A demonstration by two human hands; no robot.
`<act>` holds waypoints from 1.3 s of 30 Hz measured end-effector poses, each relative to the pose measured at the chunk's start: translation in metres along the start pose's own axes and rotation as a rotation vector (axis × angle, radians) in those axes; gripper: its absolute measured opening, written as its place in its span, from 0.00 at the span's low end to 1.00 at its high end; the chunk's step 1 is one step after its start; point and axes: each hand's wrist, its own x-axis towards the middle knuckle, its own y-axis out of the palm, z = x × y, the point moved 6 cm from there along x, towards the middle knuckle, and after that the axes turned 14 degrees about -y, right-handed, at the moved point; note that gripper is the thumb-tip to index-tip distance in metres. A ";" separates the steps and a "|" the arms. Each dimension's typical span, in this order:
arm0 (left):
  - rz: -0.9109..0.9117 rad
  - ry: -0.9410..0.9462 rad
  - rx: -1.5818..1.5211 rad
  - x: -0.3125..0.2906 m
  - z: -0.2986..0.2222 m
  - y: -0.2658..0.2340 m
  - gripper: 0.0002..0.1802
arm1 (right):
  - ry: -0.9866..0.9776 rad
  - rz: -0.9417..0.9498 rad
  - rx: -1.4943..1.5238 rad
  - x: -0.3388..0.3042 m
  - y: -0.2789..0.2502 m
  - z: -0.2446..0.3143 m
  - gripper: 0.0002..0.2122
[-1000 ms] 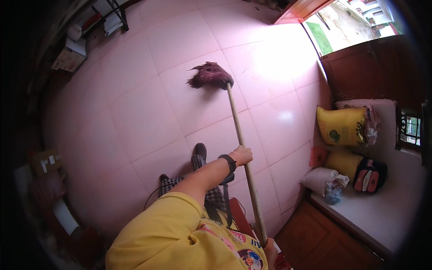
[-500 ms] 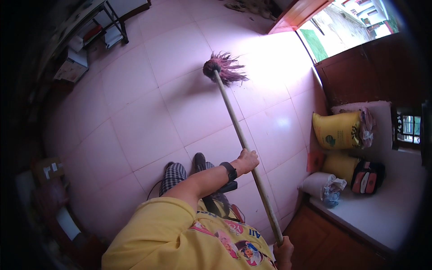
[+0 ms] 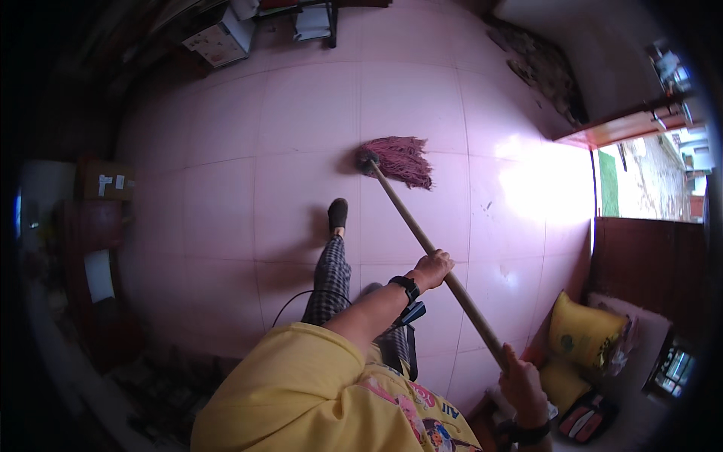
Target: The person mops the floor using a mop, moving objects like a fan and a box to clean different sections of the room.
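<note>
A mop (image 3: 403, 160) with dark reddish strands lies on the pink tiled floor ahead, its strands fanned to the right. From its head a long wooden handle (image 3: 476, 314) slants down toward my right side. My left hand (image 3: 434, 269), with a black band at the wrist, is closed around the middle of the handle. Lower down, near the handle's rear end, my right hand (image 3: 523, 383) is wrapped around it too. That end is hidden by the right hand.
Yellow sacks (image 3: 581, 331) and a dark and pink bag (image 3: 585, 419) stand by the right wall. An open doorway (image 3: 644, 177) lets in bright light. At the left are a cardboard box (image 3: 107, 181) and furniture; a patterned cabinet (image 3: 222, 41) stands at the far left.
The view has turned to the right. One foot has stepped forward. The mop strands have swept round over the floor, and the right hand and handle end have come up farther into view.
</note>
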 end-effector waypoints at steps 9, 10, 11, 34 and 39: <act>-0.393 -0.208 -0.203 0.039 0.149 -0.130 0.08 | -0.302 0.103 -0.279 0.176 -0.062 0.068 0.24; -0.452 -0.254 -0.220 0.046 0.181 -0.152 0.09 | -0.381 0.070 -0.329 0.200 -0.071 0.083 0.25; -0.414 -0.325 -0.214 0.041 0.210 -0.165 0.11 | -0.289 0.211 -0.280 0.218 -0.072 0.100 0.25; -0.703 -0.570 -0.144 -0.043 0.440 -0.259 0.19 | -0.794 0.079 -0.378 0.443 -0.036 0.282 0.25; -0.605 -0.540 -0.142 0.018 0.331 -0.212 0.16 | -0.530 0.196 -0.434 0.353 -0.076 0.174 0.24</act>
